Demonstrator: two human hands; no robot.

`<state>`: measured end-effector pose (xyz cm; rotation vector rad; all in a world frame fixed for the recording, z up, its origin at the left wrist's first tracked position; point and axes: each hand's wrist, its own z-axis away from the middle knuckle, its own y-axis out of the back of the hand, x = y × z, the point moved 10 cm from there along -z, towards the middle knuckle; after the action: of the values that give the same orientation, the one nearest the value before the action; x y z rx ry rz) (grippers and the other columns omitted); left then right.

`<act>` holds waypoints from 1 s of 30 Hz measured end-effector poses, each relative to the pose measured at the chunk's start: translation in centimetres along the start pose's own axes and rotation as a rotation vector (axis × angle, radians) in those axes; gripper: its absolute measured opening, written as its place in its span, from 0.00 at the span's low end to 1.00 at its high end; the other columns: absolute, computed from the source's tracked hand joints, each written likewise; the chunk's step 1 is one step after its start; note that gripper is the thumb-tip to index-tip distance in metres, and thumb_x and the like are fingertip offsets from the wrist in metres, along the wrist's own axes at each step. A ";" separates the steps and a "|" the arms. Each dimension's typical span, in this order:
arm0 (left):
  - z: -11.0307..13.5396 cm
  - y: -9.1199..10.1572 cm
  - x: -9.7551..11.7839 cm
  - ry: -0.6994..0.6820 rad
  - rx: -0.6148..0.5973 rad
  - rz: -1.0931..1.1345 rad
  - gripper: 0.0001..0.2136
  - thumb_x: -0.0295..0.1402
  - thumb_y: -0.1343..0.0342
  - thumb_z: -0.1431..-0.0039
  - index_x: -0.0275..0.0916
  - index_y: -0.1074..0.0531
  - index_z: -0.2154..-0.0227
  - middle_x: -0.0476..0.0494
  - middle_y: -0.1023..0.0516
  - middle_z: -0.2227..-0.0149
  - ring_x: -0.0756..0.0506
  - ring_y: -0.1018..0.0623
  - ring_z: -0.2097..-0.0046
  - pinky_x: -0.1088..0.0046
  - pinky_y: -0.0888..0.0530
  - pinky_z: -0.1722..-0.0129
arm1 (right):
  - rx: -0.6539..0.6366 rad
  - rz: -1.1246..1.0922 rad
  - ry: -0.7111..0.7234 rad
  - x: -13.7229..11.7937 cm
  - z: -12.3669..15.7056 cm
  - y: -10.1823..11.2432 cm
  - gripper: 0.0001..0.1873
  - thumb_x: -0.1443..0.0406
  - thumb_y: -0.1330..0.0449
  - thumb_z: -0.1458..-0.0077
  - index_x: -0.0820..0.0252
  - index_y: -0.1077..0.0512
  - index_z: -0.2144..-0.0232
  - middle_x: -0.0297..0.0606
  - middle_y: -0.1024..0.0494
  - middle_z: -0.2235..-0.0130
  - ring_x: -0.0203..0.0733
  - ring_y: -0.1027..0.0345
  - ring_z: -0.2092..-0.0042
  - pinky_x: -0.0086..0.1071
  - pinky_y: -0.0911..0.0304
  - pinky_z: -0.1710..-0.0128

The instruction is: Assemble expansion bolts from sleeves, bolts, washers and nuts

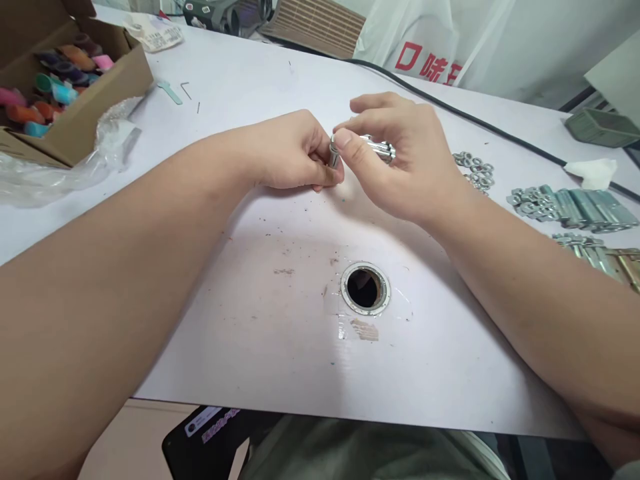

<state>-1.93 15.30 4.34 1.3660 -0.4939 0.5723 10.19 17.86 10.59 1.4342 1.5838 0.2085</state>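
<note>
My left hand [300, 155] is closed around a short silver metal piece, which looks like an expansion bolt [334, 155] standing upright. Its lower part is hidden by the fingers. My right hand [400, 150] comes in from the right, its thumb and index finger pinched at the top of that same piece. The other fingers of this hand are curved and raised. Shiny silver bolts [381, 148] show between the thumb and palm; whether they lie on the table behind or in the hand, I cannot tell.
Silver nuts [475, 170] and rows of metal sleeves [590, 210] lie at right. A metal-rimmed hole [344, 293] opens in the white table [280, 347]. A cardboard box [115, 100] of colourful rolls stands at left, near hex keys [186, 91]. A black cable [480, 121] crosses the back.
</note>
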 end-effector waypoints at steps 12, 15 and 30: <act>-0.3 0.2 -0.1 0.015 0.024 0.009 0.13 0.42 0.33 0.44 0.40 0.24 0.77 0.49 0.34 0.77 0.48 0.33 0.68 0.64 0.37 0.61 | -0.011 0.029 -0.025 0.6 0.3 -0.1 0.08 0.55 0.34 0.34 0.49 0.18 0.63 0.39 0.16 0.47 0.55 0.27 0.35 0.50 0.29 0.38; -0.2 0.0 0.2 0.004 0.001 0.035 0.10 0.41 0.33 0.45 0.40 0.21 0.75 0.49 0.34 0.76 0.47 0.30 0.68 0.66 0.38 0.61 | 0.061 0.024 -0.027 0.4 0.4 0.9 0.23 0.56 0.40 0.28 0.53 0.25 0.77 0.42 0.17 0.61 0.53 0.22 0.46 0.49 0.28 0.41; 0.3 -0.1 0.3 -0.031 -0.055 0.074 0.13 0.40 0.38 0.43 0.45 0.30 0.80 0.50 0.36 0.82 0.50 0.43 0.74 0.66 0.45 0.72 | -0.026 0.256 0.086 -0.5 1.3 -1.1 0.14 0.61 0.43 0.31 0.57 0.19 0.65 0.53 0.30 0.30 0.64 0.33 0.34 0.63 0.38 0.31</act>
<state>-1.60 15.04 4.47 1.3096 -0.5832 0.5946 10.29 16.50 9.46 1.6247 1.4557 0.4445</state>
